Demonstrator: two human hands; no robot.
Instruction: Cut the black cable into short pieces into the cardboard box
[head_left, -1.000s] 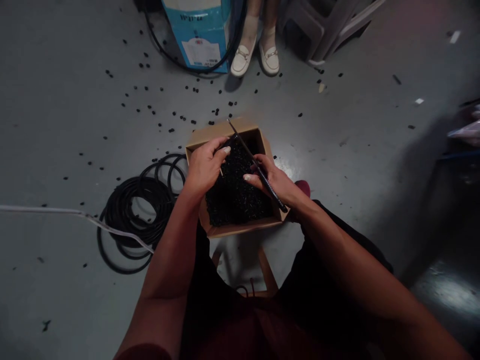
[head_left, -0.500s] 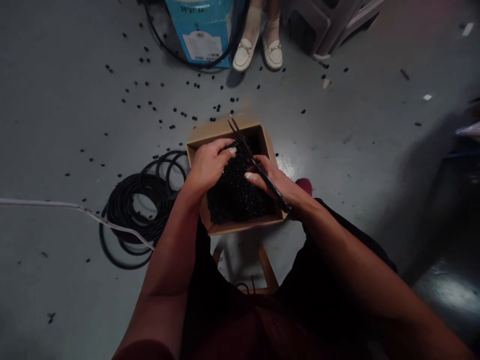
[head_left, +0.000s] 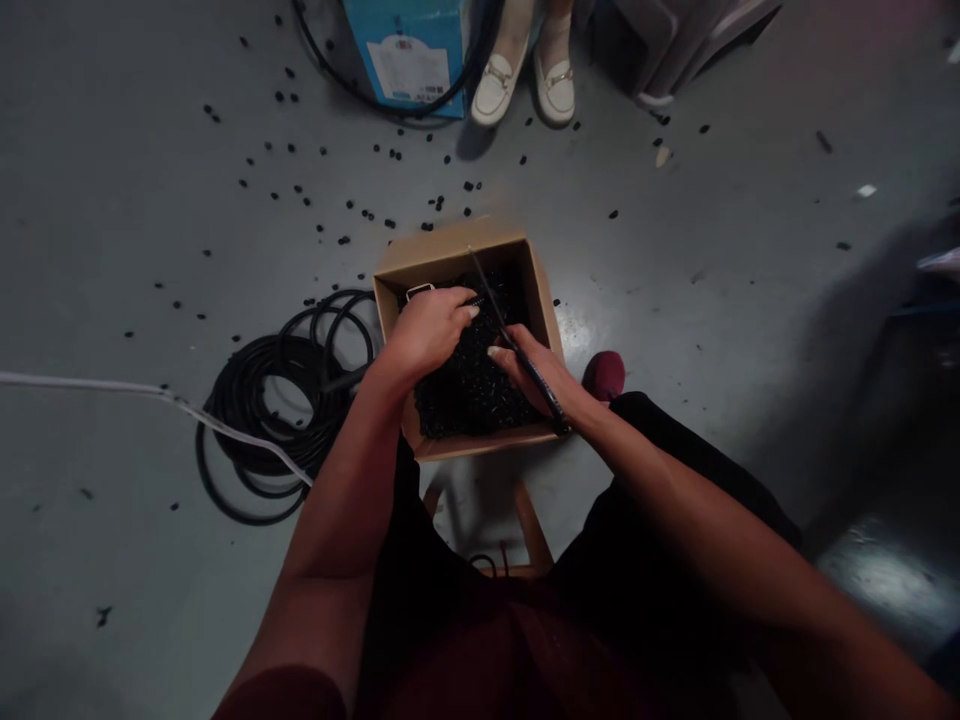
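Note:
An open cardboard box (head_left: 450, 245) sits on the floor between my knees, heaped with small black pieces (head_left: 469, 390), probably cut cable. My left hand (head_left: 427, 335) is curled over the heap, a short black piece showing at its fingertips. My right hand (head_left: 534, 368) grips a long thin black tool (head_left: 517, 345) that slants across the box, its tip near the far rim. Its exact kind is unclear, though it looks forked in the earlier views. A small pale-rimmed item (head_left: 420, 292) lies by the left wall.
A coil of black cable (head_left: 277, 400) lies left of the box, crossed by a white cable (head_left: 112, 385). Black bits (head_left: 337, 200) litter the grey floor. Ahead stand a person's feet in white loafers (head_left: 523, 85), a blue carton (head_left: 409, 55) and a grey stool (head_left: 675, 40).
My head has tilted, so the scene sits slightly higher and rotated. My left hand has moved a little toward the box's left wall, and the tool's tip now points more steeply into the box.

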